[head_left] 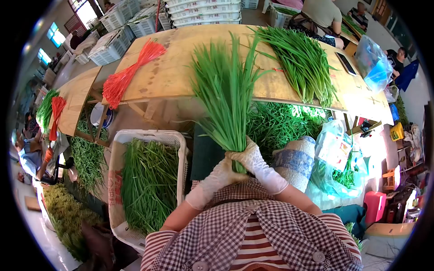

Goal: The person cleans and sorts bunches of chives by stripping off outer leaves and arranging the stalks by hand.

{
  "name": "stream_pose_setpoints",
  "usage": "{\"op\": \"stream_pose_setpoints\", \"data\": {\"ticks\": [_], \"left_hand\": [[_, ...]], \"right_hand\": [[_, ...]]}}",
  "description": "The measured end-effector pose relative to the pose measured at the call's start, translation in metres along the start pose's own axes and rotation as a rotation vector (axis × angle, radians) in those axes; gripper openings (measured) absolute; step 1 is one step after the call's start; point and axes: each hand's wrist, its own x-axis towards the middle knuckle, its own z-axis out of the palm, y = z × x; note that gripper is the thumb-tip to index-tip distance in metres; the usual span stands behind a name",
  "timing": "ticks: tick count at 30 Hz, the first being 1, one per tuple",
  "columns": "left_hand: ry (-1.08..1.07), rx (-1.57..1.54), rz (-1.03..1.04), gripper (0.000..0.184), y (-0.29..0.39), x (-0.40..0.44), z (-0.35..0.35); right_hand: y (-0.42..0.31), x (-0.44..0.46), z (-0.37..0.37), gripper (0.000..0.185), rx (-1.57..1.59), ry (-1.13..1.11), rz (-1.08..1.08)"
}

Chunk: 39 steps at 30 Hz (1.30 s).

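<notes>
Upright in front of my chest, a bunch of garlic chives [228, 99] fans out, its leaf tips slightly blurred. My right hand [252, 158], in a white glove, is wrapped round the lower stems. Close below it, my left hand [222, 170], also gloved, is closed at the stem ends; its fingers are partly hidden. To the left stands a white plastic crate [182, 167] filled with more chives [151, 185]. On the wooden table [181, 67] ahead lie a pile of chives [300, 63] and a bundle of red ties [131, 74].
A phone [346, 63] and a blue plastic bag [374, 63] are at the table's right. Loose greens [280, 124] lie below its front edge, near a rolled towel [296, 162] and a clear bag [337, 158]. Stacked crates [203, 11] stand behind. A co-worker [31, 153] is at far left.
</notes>
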Motion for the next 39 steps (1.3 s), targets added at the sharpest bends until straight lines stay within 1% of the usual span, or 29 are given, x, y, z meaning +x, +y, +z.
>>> {"op": "stream_pose_setpoints", "data": {"ticks": [1,2,3,4,6,7,9,11,12,14,16,17,18,19,20,22,24,25,26,28,30,31,32,33,34,35,36,38,39], "left_hand": [[-0.152,0.171,-0.086,0.091,0.018,-0.013,-0.025],[-0.297,0.166,-0.228,0.091,0.017,-0.015,-0.039],[-0.238,-0.026,-0.22,0.087,0.002,-0.018,-0.047],[-0.178,-0.214,-0.209,0.084,-0.018,-0.018,-0.054],[-0.277,-0.408,-0.251,0.086,-0.039,-0.001,-0.078],[-0.288,-0.735,-0.119,0.08,-0.04,-0.005,-0.079],[-0.122,-1.078,0.16,0.073,-0.026,0.006,-0.065],[-0.079,-1.272,0.37,0.068,0.013,0.015,-0.055],[-0.121,-1.302,0.433,0.065,0.051,0.021,-0.06],[-0.069,-1.185,0.438,0.063,0.087,0.042,-0.088],[0.109,-0.888,0.322,0.067,0.101,0.062,-0.132],[0.253,-0.796,0.394,0.06,0.146,0.055,-0.138],[0.333,-0.688,0.501,0.054,0.187,0.049,-0.149],[0.423,-0.578,0.599,0.048,0.229,0.043,-0.16],[0.446,-0.454,0.738,0.043,0.254,0.048,-0.176],[0.421,-0.256,0.806,0.036,0.298,0.054,-0.206],[0.56,-0.256,0.926,0.05,0.32,0.073,-0.21],[0.562,-0.269,1.0,0.031,0.317,0.094,-0.216],[0.624,-0.26,0.829,0.031,0.308,0.108,-0.217],[0.595,-0.251,0.666,0.032,0.281,0.156,-0.232],[0.421,-0.379,0.68,0.044,0.262,0.179,-0.225],[0.426,-0.464,0.683,0.064,0.254,0.195,-0.226],[0.388,-0.415,0.674,0.067,0.257,0.195,-0.225],[0.349,-0.365,0.666,0.071,0.259,0.196,-0.224],[0.407,-0.136,0.737,0.066,0.258,0.196,-0.223],[0.388,-0.237,0.751,0.062,0.26,0.198,-0.221],[0.367,-0.338,0.764,0.059,0.262,0.2,-0.218],[0.497,-0.416,0.666,0.047,0.271,0.202,-0.219],[0.647,-0.394,0.549,0.04,0.28,0.2,-0.221]], "right_hand": [[-0.016,-0.004,-0.012,0.076,-0.021,-0.019,0.024],[-0.024,-0.007,-0.022,0.068,-0.045,-0.04,0.049],[-0.021,-0.008,-0.026,0.056,-0.003,-0.026,-0.008],[-0.024,-0.012,-0.031,0.055,0.039,-0.075,0.011],[-0.04,-0.024,-0.038,0.054,0.127,-0.172,0.051],[-0.048,-0.031,-0.038,0.048,0.141,-0.213,0.117],[-0.057,-0.044,-0.036,0.046,0.227,-0.34,0.197],[-0.054,-0.054,-0.03,0.042,0.382,-0.484,0.296],[-0.056,-0.06,-0.026,0.042,0.37,-0.536,0.233],[-0.069,-0.066,-0.019,0.05,0.467,-0.643,0.152],[-0.104,-0.054,-0.029,0.058,0.258,-0.607,0.009],[-0.126,-0.042,-0.036,0.062,0.154,-0.591,-0.059],[-0.15,-0.028,-0.046,0.073,-0.004,-0.445,-0.278],[-0.165,-0.006,-0.057,0.079,-0.051,-0.297,-0.401],[-0.187,0.011,-0.07,0.083,0.035,-0.236,-0.55],[-0.241,0.034,-0.093,0.091,0.206,-0.106,-0.85],[-0.283,0.052,-0.105,0.106,-0.014,-0.017,-1.09],[-0.306,0.041,-0.1,0.108,-0.093,0.014,-0.992],[-0.31,0.063,-0.099,0.111,-0.258,0.113,-0.956],[-0.319,0.096,-0.081,0.11,-0.396,0.221,-0.702],[-0.296,0.166,-0.077,0.127,-0.319,0.033,-0.682],[-0.294,0.178,-0.07,0.125,-0.338,0.061,-0.646],[-0.296,0.185,-0.063,0.123,-0.355,0.088,-0.609],[-0.301,0.178,-0.055,0.087,-0.306,0.022,-0.726],[-0.3,0.193,-0.048,0.083,-0.002,-0.103,-0.76],[-0.296,0.214,-0.039,0.08,0.306,-0.229,-0.781],[-0.292,0.228,-0.037,0.074,0.136,-0.114,-0.807],[-0.285,0.255,-0.033,0.064,-0.213,0.125,-0.818],[-0.289,0.247,-0.034,0.065,-0.331,0.091,-0.702]]}}
